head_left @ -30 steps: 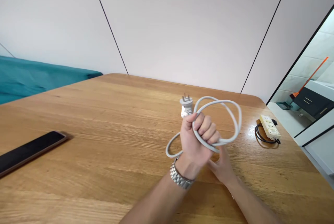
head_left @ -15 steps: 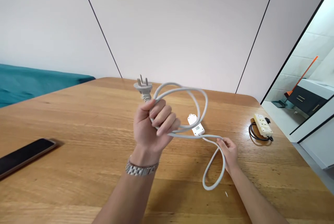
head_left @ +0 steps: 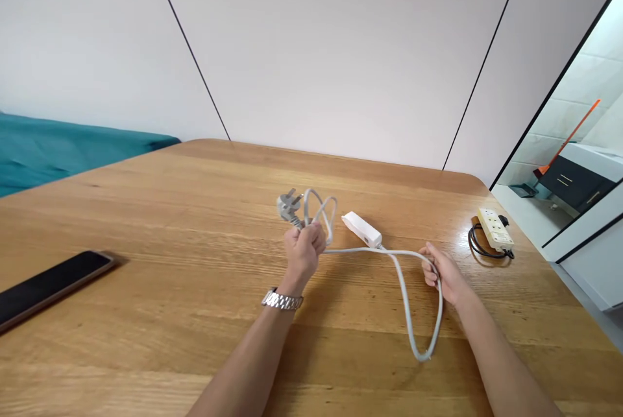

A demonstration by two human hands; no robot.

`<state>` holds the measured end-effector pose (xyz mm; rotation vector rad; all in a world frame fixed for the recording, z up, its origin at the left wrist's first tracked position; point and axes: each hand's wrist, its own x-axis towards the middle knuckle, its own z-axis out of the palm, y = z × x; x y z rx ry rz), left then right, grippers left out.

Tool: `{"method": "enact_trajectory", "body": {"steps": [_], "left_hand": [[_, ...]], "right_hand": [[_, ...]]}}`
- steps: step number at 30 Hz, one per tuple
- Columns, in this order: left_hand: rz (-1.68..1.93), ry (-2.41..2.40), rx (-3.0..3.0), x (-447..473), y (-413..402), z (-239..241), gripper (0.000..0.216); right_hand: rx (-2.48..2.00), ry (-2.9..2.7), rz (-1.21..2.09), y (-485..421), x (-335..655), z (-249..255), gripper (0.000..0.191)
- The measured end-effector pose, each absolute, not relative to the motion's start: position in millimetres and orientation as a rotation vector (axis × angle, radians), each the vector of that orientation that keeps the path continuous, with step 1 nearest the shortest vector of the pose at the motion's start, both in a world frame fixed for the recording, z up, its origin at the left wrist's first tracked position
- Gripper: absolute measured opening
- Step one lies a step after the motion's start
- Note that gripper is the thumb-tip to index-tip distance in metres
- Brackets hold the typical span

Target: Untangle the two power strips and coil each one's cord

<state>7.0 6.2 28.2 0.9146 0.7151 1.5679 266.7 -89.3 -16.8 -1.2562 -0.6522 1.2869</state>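
**Both hands on a grey power cable above a wooden table**

Closed around a small bundle of loops, the left hand (head_left: 304,250) grips the light grey round power cable (head_left: 403,287) just behind its grey three-pin plug (head_left: 288,205), which sticks out to the left above the fist. The right hand (head_left: 444,272) has its fingers curled loosely around the same cable, where it bends into a long loop that comes down to the table near the person. Between the two hands the cable runs almost straight and passes just beside a small white rectangular plastic socket block (head_left: 362,229) lying on the table; the joint between cable and block is hard to make out.

In the head view, the palm side of the left hand is hidden, so how many loops it holds cannot be told. A silver metal link watch (head_left: 282,301) sits on the left wrist. No writing can be read on any object.

The smooth wooden table (head_left: 146,209) shows a clear grain. A black flat phone (head_left: 48,284) lies at the left, partly cut off by the edge. At the right, well apart, rests a cream power strip with a black coiled cord (head_left: 494,230).
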Motion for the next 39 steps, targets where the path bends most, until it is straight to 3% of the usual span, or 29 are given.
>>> {"method": "enact_trajectory", "body": {"steps": [5,9,13,20,29,34,39], "left_hand": [[1.886,0.738,0.855,-17.8,14.8,34.1,0.039],[2.066,0.738,0.735,-36.3,22.5,39.4,0.036],[2.084,0.711,0.639,-45.3,22.4,42.1,0.033],[1.540,0.470,0.949,13.8,-27.8,25.5,0.054],[1.130,0.448,1.022,69.6,-87.7,-1.3,0.064],[1.045,0.549,1.011,62.6,-75.4,3.8,0.055],[0.986,0.484,1.079,60.1,-71.8,18.9,0.060]], "right_hand": [[-1.287,-0.820,1.744,-99.3,286.0,-13.2,0.037],[-1.148,-0.863,1.803,-99.4,303.1,-20.4,0.031],[-0.929,-0.763,1.536,-96.8,298.0,-16.5,0.022],[-0.879,-0.695,0.840,-109.3,217.0,-10.5,0.035],[-1.147,-1.706,0.190,-139.4,169.9,-10.9,0.027],[-1.281,-1.933,-0.040,-137.8,161.9,-8.2,0.029],[-1.183,-1.916,0.030,-132.9,163.0,-18.3,0.031]]}}
